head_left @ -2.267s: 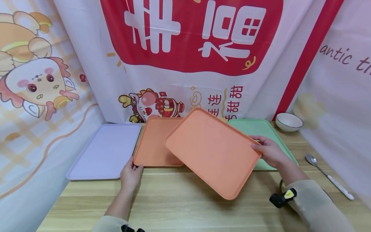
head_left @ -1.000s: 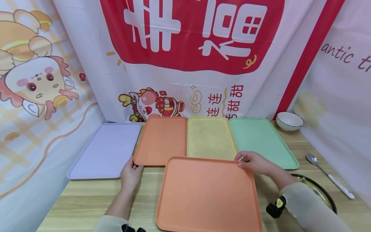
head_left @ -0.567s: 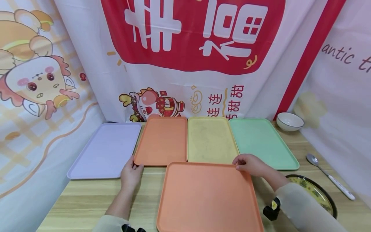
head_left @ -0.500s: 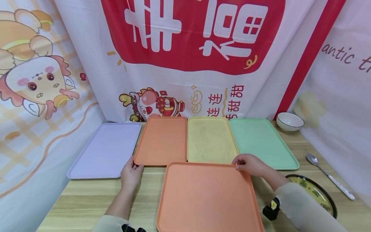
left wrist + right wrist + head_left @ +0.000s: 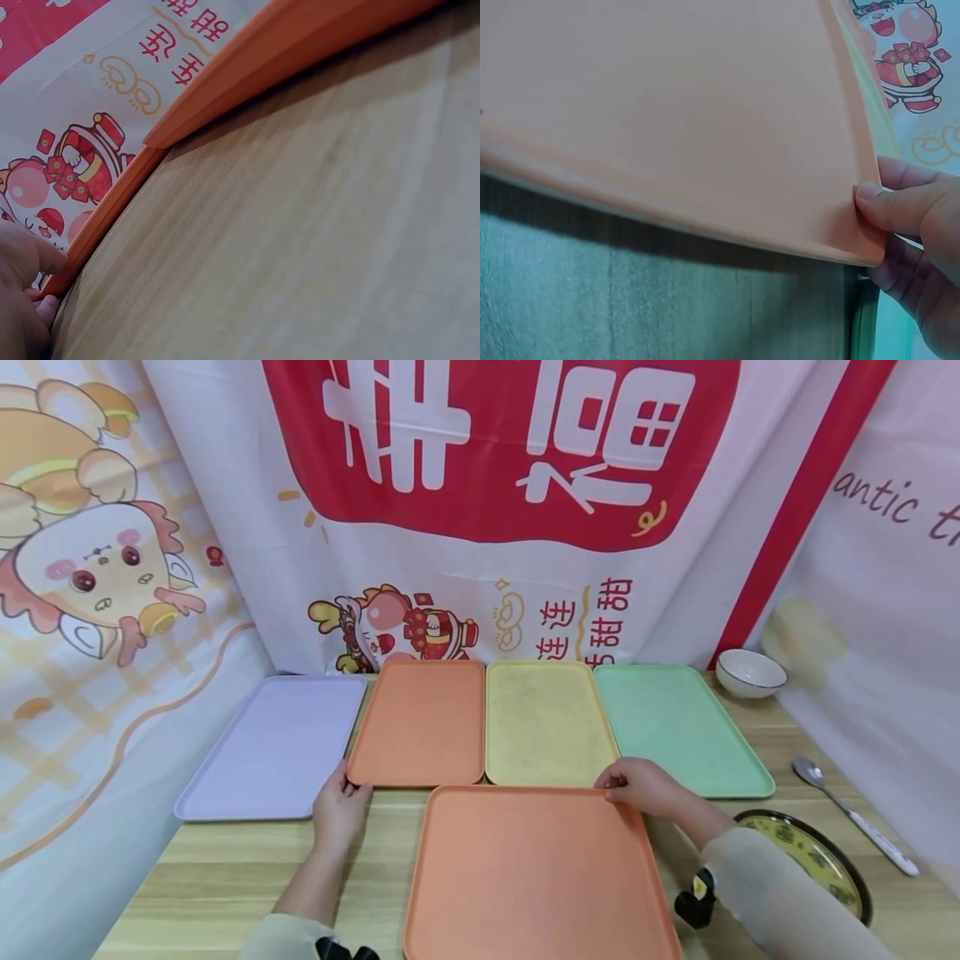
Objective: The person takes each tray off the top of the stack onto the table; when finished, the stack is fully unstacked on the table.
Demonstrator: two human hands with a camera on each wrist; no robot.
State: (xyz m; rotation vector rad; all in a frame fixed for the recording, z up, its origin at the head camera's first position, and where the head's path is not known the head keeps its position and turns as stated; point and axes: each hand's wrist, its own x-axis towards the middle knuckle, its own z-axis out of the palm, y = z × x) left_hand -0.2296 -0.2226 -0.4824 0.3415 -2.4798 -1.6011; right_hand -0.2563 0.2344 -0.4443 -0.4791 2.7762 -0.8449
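At the near edge of the table [image 5: 225, 877], a big orange tray [image 5: 536, 877] lay flat, its far rim just in front of the row of trays behind it. The right hand [image 5: 645, 787] pinched its far right corner, thumb on top and fingers curled under the rim, as the right wrist view [image 5: 911, 225] showed; that grip at one corner looked suited to steadying or nudging the tray rather than carrying it. The tray [image 5: 667, 105] held nothing.

The left hand [image 5: 339, 810] rested at the near left corner of a smaller orange tray [image 5: 420, 722], its fingers touching the rim [image 5: 105, 217]; whether they curled round it or only pressed against it, I could not tell, though the contact seemed meant to keep that tray from sliding.

Four trays lay side by side along the back: a lilac tray [image 5: 277, 747], the smaller orange one, a yellow tray [image 5: 543, 722] and a green tray [image 5: 678, 727], edges touching or nearly so. None carried anything, though the yellow one looked faintly smudged.

Off to the right stood a white bowl [image 5: 750, 672], its inside hidden from view, and a spoon [image 5: 851, 814] lay on the bare wood. A dark plate [image 5: 821, 864] with a yellow pattern sat partly behind the right sleeve [image 5: 780, 893]. A printed cloth [image 5: 495, 485] hung behind everything
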